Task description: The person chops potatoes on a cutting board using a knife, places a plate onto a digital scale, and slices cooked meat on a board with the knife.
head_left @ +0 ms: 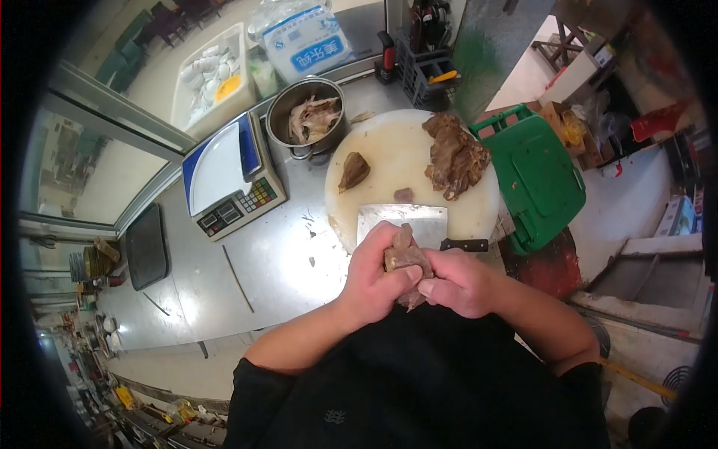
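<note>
Between my two hands, close to my chest, is a piece of cooked meat (407,258). My left hand (372,280) grips it from the left, thumb pressed on its face. From the other side my right hand (462,283) pinches its lower end. Just beyond them a cleaver (404,219) lies flat on the round white cutting board (381,142), its black handle pointing right. A large dark slab of cooked meat (455,157) rests at the board's right. A smaller brown chunk (354,172) sits at the left, and a little scrap (404,194) lies near the blade.
Left of the board stand a metal pot (305,120) with meat and bones and a digital scale (232,176). A green-lidded bin (535,176) is at the right. A black tray (147,245) and a thin stick (238,278) lie on the steel counter (284,247).
</note>
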